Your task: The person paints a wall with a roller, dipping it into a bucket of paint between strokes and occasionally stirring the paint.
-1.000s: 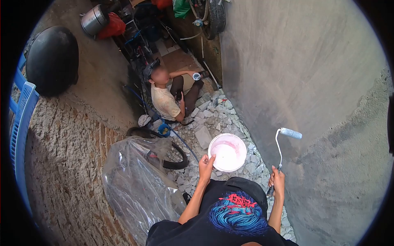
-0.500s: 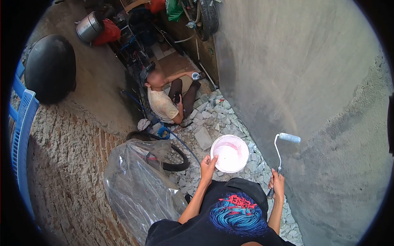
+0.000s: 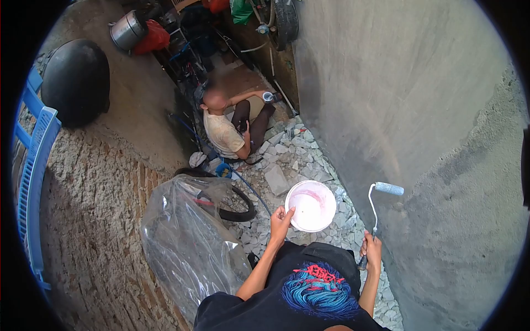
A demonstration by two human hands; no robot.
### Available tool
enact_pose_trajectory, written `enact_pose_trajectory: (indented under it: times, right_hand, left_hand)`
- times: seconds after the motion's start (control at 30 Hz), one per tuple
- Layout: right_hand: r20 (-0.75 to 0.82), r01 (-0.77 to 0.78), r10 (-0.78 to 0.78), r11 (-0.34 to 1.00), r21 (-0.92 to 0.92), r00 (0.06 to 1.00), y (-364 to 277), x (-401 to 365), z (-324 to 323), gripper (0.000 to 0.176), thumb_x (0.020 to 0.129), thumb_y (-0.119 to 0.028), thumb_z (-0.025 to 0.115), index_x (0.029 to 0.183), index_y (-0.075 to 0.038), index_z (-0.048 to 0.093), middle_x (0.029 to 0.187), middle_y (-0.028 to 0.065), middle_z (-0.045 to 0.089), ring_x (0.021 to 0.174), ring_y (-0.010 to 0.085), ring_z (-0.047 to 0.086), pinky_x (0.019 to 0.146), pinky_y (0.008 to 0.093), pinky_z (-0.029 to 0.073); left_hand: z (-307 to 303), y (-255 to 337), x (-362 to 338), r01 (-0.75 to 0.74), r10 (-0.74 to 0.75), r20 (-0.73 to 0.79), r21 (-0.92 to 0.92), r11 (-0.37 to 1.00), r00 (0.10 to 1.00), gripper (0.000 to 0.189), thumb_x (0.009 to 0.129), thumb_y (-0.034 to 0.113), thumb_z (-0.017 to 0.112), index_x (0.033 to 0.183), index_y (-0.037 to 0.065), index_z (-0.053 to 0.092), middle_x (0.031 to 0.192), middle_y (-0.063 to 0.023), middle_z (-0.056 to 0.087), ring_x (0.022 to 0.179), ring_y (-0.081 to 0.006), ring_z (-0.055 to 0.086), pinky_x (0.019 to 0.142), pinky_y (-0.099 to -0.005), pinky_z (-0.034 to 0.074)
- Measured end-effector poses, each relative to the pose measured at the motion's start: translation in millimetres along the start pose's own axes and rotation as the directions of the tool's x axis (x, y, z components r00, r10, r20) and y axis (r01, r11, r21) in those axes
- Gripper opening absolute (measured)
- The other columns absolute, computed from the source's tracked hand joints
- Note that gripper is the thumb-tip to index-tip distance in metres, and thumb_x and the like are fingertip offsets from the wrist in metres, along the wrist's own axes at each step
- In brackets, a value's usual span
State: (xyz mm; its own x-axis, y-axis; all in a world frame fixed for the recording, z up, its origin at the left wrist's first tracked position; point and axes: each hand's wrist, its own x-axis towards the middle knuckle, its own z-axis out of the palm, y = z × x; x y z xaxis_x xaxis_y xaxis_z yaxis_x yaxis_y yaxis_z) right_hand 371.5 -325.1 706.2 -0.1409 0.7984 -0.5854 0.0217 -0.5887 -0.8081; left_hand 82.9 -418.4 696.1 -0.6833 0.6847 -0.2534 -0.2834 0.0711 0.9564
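My left hand (image 3: pixel 281 223) is closed on the rim of a white bucket (image 3: pixel 326 218), its thumb over the near left edge. Pinkish smears mark the bucket's inner wall, and its whitish inside faces up at me. In my right hand (image 3: pixel 372 251) is the dark handle of a paint roller (image 3: pixel 390 188), fingers wrapped round it. The roller's pale, bluish-white sleeve points up, close to the grey plastered wall (image 3: pixel 441 127) and overlapping it in this view.
Broken rubble (image 3: pixel 276 182) covers the ground. A person (image 3: pixel 226 129) sits ahead holding a small cup (image 3: pixel 268 96). A plastic-covered bicycle (image 3: pixel 187 237) stands at left, beside a rough brick wall (image 3: pixel 94 209). A black helmet-like object (image 3: pixel 76 83) and blue plastic rack (image 3: pixel 36 182) are further left.
My view has shifted slightly, so the background sits a little further right. The seated person's head has turned. Both hands keep their hold on the bucket and paint roller.
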Motion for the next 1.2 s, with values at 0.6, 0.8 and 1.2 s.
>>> enact_pose_trajectory:
  times: [0.6,0.8,1.2]
  right_hand:
    - [0.049,0.11,-0.1,0.946,-0.306,0.994,22.8,-58.5,-136.0,0.03,0.089,-0.028,0.062,0.074,-0.002,0.056,0.052,-0.0021,0.043,0.045,0.0074,0.041,0.043,0.0249,0.033]
    - [0.003,0.185,-0.196,0.921,-0.343,0.981,35.2,-83.2,-169.8,0.034,0.089,-0.03,0.062,0.072,-0.002,0.055,0.053,-0.0003,0.047,0.044,0.0078,0.044,0.042,0.025,0.034]
    - [-0.374,0.295,-0.586,0.744,-0.599,0.719,17.1,-165.3,-223.2,0.036,0.09,-0.026,0.06,0.073,0.005,0.058,0.053,0.0125,0.048,0.051,0.0173,0.043,0.051,0.0389,0.033]
  left_hand:
    - [52.6,-52.5,-156.6,0.045,-0.047,-0.104,-0.018,0.999,0.993,0.035,0.087,0.024,0.065,0.066,0.014,0.039,0.059,0.0057,0.044,0.049,-0.0028,0.038,0.044,-0.0203,0.032]
    - [65.8,-55.6,-191.5,0.034,-0.035,-0.083,-0.02,0.999,0.996,0.035,0.088,0.024,0.065,0.066,0.014,0.039,0.059,0.0056,0.044,0.048,-0.003,0.038,0.044,-0.0201,0.032]
    - [121.0,-71.0,-197.5,0.004,-0.008,0.13,0.029,1.0,0.991,0.033,0.086,0.022,0.067,0.067,0.013,0.042,0.057,0.0043,0.047,0.048,-0.0033,0.041,0.043,-0.0199,0.033]
